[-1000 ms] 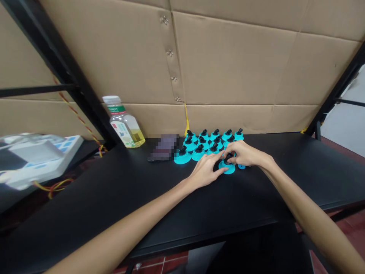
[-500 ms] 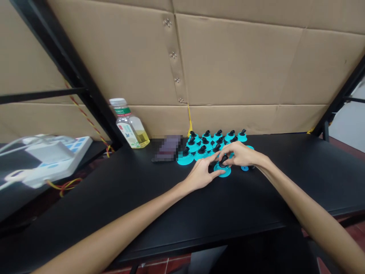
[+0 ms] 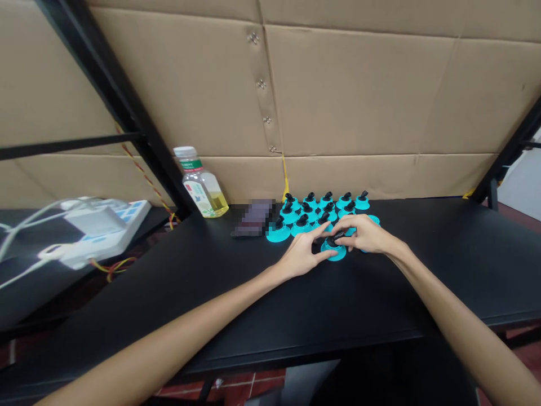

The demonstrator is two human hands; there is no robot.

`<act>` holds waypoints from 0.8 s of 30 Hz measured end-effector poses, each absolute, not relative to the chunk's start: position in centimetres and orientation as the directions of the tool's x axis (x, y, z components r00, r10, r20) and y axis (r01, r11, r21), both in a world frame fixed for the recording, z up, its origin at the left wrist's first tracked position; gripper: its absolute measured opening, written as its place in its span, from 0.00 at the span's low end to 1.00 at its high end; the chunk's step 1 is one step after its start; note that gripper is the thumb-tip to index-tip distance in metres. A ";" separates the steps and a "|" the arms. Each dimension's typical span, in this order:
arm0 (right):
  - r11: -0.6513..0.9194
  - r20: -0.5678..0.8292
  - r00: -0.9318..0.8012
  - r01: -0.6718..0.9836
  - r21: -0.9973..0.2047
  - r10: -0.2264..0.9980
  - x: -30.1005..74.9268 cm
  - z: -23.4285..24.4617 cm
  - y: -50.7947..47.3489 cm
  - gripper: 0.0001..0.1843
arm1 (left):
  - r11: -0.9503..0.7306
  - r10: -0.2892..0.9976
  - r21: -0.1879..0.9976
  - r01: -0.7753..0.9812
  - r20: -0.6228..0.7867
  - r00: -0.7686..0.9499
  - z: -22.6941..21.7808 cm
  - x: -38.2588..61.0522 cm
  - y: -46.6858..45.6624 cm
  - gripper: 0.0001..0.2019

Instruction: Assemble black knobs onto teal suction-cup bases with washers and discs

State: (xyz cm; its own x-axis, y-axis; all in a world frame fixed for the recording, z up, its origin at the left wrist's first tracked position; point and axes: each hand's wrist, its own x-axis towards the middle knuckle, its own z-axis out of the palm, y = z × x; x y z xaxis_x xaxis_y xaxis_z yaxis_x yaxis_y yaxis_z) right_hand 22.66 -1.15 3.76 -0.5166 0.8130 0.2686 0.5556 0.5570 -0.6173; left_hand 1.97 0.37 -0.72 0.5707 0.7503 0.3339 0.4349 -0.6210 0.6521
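Note:
A turquoise suction cup [image 3: 333, 252] with a black knob on top stands on the black table in front of the others. My left hand [image 3: 302, 252] is curved around its left side, thumb at the near rim and fingers behind, closed on it. The fingers of my right hand [image 3: 359, 232] pinch the black knob, which leans to the right. Behind both hands, several like suction cups [image 3: 301, 224] stand in rows, each with a black top. Part of the rows is hidden by my right hand.
A bottle of yellow liquid [image 3: 205, 189] stands at the back left, beside a blurred-out phone [image 3: 254, 219]. Farther left lies a white power strip [image 3: 105, 231] with cables. A cardboard wall [image 3: 380, 101] rises behind the black table [image 3: 236, 293].
The black knob between my right fingers has tilted over to the right. My left hand keeps its place around the suction cup. The whole view has shifted slightly.

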 end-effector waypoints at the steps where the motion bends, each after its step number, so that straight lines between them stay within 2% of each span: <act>1: 0.567 0.270 -0.524 0.565 -0.600 0.808 22.6 3.8 -1.2 0.10 | -0.621 0.750 0.655 0.431 0.335 0.571 -0.7 2.0 0.4 0.37; 8: 0.634 0.261 -0.580 0.671 -0.384 0.772 22.1 4.8 -1.6 0.13 | -0.612 0.755 0.668 0.423 0.337 0.562 -1.0 2.2 0.6 0.38; 16: 0.619 0.128 -0.614 0.719 -0.316 0.779 21.6 6.0 -1.2 0.11 | -0.619 0.746 0.669 0.411 0.337 0.575 -0.9 2.2 0.6 0.37; 24: 0.682 0.095 -0.676 0.718 -0.138 0.731 21.3 6.4 -0.8 0.09 | -0.587 0.771 0.685 0.432 0.310 0.557 -0.7 2.3 0.5 0.39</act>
